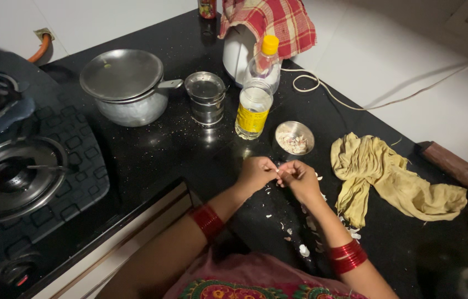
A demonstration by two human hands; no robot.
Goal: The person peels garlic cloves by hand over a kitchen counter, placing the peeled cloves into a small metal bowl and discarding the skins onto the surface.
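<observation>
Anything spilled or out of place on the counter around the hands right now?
Yes: pale peel scraps lie scattered on the black counter below the left hand and right hand, outside the small steel bowl. A yellow cloth lies crumpled beside them. Nothing looks tipped or broken.

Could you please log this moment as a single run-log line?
left hand: pinching garlic clove | right hand: peeling it | small steel bowl: beyond hands | peels: on black counter

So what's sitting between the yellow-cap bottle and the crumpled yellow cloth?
A small steel bowl with pale peeled bits inside sits on the black counter between the bottle and the cloth, as the head view shows.
</observation>
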